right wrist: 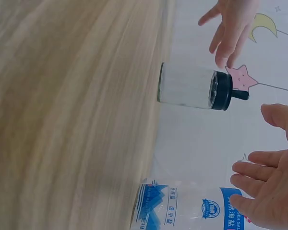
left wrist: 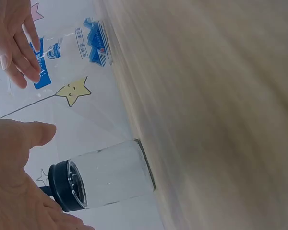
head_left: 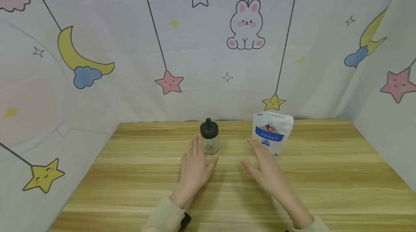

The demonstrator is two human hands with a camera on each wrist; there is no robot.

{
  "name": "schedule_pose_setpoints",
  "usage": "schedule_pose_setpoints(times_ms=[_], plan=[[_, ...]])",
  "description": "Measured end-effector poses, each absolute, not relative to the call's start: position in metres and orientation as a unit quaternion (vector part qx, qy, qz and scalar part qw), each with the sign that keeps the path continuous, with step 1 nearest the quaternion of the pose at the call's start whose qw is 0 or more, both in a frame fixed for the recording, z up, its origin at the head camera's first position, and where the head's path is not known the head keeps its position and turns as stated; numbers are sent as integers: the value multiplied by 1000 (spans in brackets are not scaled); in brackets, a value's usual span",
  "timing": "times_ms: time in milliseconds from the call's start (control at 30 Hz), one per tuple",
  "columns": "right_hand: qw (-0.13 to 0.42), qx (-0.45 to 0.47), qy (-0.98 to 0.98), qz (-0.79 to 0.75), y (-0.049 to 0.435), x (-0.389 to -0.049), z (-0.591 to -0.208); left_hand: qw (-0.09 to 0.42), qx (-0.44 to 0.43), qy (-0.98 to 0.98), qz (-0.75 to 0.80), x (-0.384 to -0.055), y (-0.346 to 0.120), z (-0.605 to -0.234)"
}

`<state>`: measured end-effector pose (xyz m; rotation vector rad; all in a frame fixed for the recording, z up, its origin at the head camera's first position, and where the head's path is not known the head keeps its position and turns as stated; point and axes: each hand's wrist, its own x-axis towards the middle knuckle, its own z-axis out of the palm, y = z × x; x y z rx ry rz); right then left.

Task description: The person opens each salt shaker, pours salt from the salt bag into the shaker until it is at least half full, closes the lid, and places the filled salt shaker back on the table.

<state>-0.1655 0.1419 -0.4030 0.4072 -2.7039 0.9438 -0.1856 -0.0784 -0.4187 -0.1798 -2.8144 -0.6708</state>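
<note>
A clear glass seasoning jar (head_left: 210, 146) with a black knobbed lid (head_left: 209, 129) stands upright on the wooden table. To its right is a white and blue bag of sea salt (head_left: 271, 131), also standing. My left hand (head_left: 196, 165) reaches forward just left of the jar, fingers straight and thumb spread; it holds nothing. In front of the salt bag is my right hand (head_left: 268, 170), its fingers extended and overlapping the bag's lower left in the head view. The right wrist view shows the right hand (right wrist: 273, 177) with relaxed fingers beside the bag (right wrist: 192, 208).
The wood-grain table (head_left: 325, 174) runs back to a white curtain (head_left: 208, 51) printed with stars, moons and a rabbit. More curtain hangs along the left and right sides. A black band (head_left: 184, 221) shows at the left sleeve.
</note>
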Motion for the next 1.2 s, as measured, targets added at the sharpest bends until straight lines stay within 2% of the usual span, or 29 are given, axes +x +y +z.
schedule_pose_setpoints(times_ms=[133,400,933,1200], plan=[[120,133,-926,332,141,-166,-401,121,-58,-963,-235,-189,-79,-420],[99,118,-926,343,141,-169,-399,155,-61,-952,-259,-197,-78,-421],[83,127,-921,358,134,-177,-396,138,-55,-926,-346,-208,-76,-418],[82,142,-919,359,129,-184,-391,97,-19,-912,-398,-215,-76,-416]])
